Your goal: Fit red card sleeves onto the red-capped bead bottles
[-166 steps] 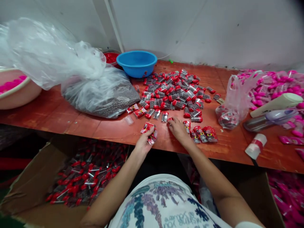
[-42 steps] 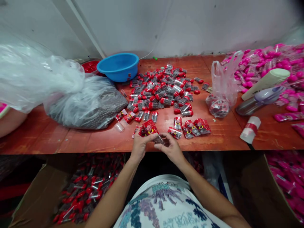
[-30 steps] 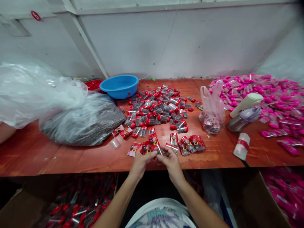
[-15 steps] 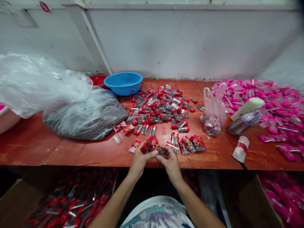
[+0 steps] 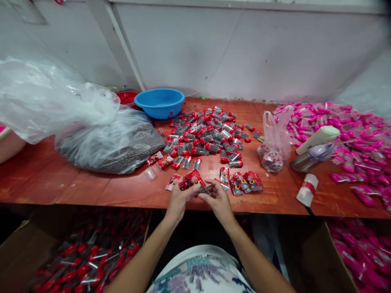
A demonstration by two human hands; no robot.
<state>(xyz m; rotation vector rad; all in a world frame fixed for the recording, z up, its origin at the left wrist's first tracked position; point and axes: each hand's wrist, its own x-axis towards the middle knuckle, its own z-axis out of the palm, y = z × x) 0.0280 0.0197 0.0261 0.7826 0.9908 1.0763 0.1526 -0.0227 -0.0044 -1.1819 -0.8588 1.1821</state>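
Observation:
My left hand is closed on a small stack of red printed sleeves at the near edge of the red wooden table. My right hand pinches a small clear tube of dark beads right against those sleeves; both hands meet there. Just beyond my right hand lie a few sleeved tubes in a row. Farther back spreads a pile of red-capped clear tubes.
A big clear bag of dark beads lies at left, a blue bowl behind it. At right: a small plastic bag, a heat gun, a tape roll, pink tubes. Cardboard boxes of tubes stand under the table.
Over five seconds my right hand came back from the table with a tube and joined my left hand at the sleeves. In the last second the hands stayed together; the view shifted slightly.

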